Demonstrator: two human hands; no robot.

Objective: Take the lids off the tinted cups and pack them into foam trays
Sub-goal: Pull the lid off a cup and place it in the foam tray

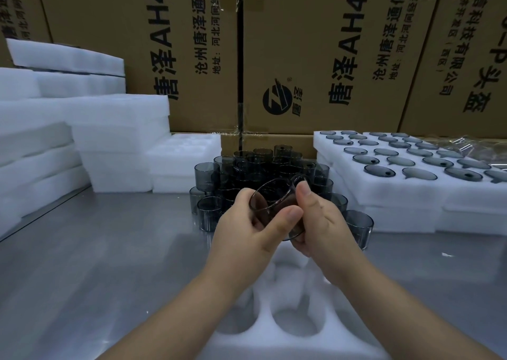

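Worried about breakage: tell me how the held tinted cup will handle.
The smoky-tinted clear round cup, gripped by left hand and right hand, looks thin-walled and glossy: probably light, slippery. Cylindrical sides suggest it rolls if laid sideways.

"唐泽AH4" on cardboard boxes (printed sideways)

Hands: we count two, left hand and right hand.
Held cup: one.
Piled cups, 12 o'clock: we see well over twenty.
Lids, 2 o'clock: about two dozen in view.
Cartons, 12 o'clock: at least four.
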